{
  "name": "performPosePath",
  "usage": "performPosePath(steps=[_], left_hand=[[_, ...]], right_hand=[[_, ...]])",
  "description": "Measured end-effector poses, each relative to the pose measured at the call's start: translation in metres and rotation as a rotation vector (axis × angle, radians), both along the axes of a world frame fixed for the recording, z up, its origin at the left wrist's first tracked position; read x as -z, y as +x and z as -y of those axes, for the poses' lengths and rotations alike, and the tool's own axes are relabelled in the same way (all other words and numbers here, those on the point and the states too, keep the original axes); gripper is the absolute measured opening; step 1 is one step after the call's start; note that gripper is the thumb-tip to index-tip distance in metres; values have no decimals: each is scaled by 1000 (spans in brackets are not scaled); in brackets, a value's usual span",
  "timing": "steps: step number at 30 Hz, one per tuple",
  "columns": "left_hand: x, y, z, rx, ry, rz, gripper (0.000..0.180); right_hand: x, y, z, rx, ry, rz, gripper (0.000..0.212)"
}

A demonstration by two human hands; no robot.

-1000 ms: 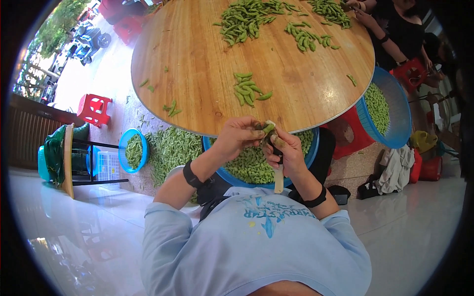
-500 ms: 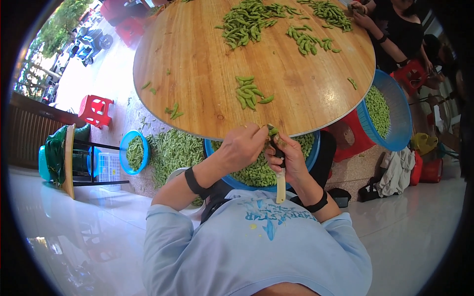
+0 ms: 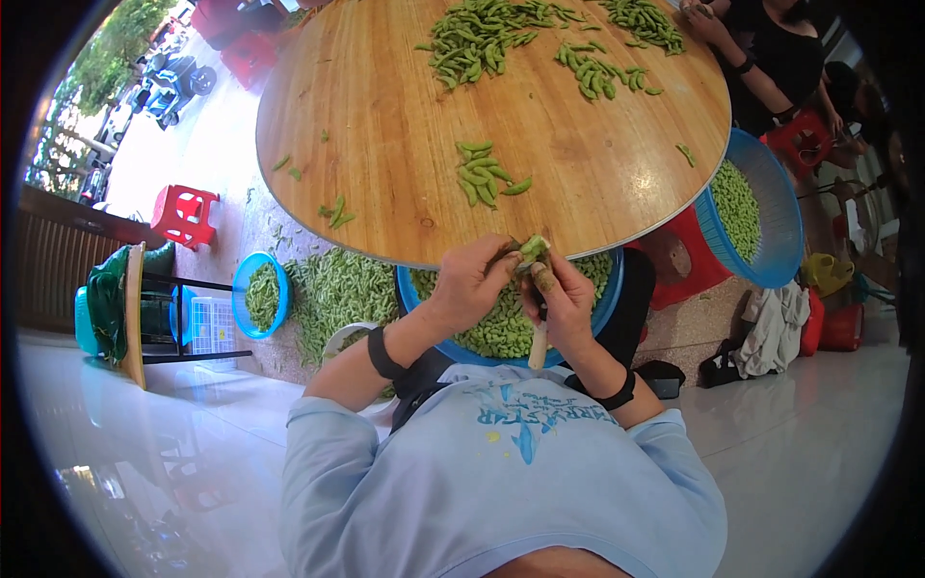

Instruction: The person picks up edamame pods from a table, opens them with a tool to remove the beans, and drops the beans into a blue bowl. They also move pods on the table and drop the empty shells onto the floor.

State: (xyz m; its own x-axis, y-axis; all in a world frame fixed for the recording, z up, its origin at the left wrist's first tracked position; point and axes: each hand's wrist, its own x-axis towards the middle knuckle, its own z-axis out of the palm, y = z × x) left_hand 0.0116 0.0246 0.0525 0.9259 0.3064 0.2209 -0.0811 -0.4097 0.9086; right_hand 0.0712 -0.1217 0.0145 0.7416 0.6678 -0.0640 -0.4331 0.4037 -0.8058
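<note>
Left hand: your left hand [image 3: 472,281] sits at the near edge of the round wooden bench [image 3: 405,164], its fingers [image 3: 503,262] closed in a pinch on a green soybean pod [image 3: 533,248].
Right hand: your right hand [image 3: 564,301] is just beside the left, touching the same pod; its fingers are curled shut around a pale handle [image 3: 538,345], likely a small knife, that points down toward your lap. No blade is visible.
Pod: held between both hands, over the bench edge and above the blue basin [image 3: 605,297] of pods below.
Change: half a second ago your hands were a little lower, in front of the bench rim; now they have risen so the pod meets the rim, and the grip has not altered. By the look of it, this pod is still being worked, not yet dropped.
Bench top: a small heap of pods [image 3: 487,175] lies just beyond your hands; larger heaps lie at the far side.
Around you: a second blue basin [image 3: 771,207] at right, a small blue bowl [image 3: 258,295] and loose pods on the floor at left, a red stool [image 3: 183,214].
Other person: someone in black sits at the far right of the bench.
</note>
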Motion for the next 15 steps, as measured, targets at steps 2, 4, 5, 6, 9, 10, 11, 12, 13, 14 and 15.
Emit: performPosePath(steps=[2,4,5,6,9,10,11,12,13,14,15], left_hand=[[0,-2,1,11,144,66,12],[3,-4,0,32,296,108,10],[5,-4,0,31,294,106,10],[7,-3,1,29,369,168,11],[7,-1,3,28,491,249,13],[6,0,3,27,541,269,15],[6,0,2,27,540,268,15],[6,0,2,54,534,265,16],[6,-1,1,82,529,261,17],[5,-2,2,81,529,263,17],[4,-5,2,104,510,229,16]], right_hand=[[0,4,1,50,-42,90,24],[-5,10,2,105,-151,226,28],[-2,10,1,103,-153,225,28],[4,9,1,135,-193,320,29],[17,10,1,176,-290,542,29],[18,11,1,186,-345,670,28],[17,12,1,185,-345,671,28],[14,13,1,141,-316,564,27],[13,13,2,97,-286,457,26],[13,15,3,97,-286,459,26],[14,17,5,109,-355,648,26]])
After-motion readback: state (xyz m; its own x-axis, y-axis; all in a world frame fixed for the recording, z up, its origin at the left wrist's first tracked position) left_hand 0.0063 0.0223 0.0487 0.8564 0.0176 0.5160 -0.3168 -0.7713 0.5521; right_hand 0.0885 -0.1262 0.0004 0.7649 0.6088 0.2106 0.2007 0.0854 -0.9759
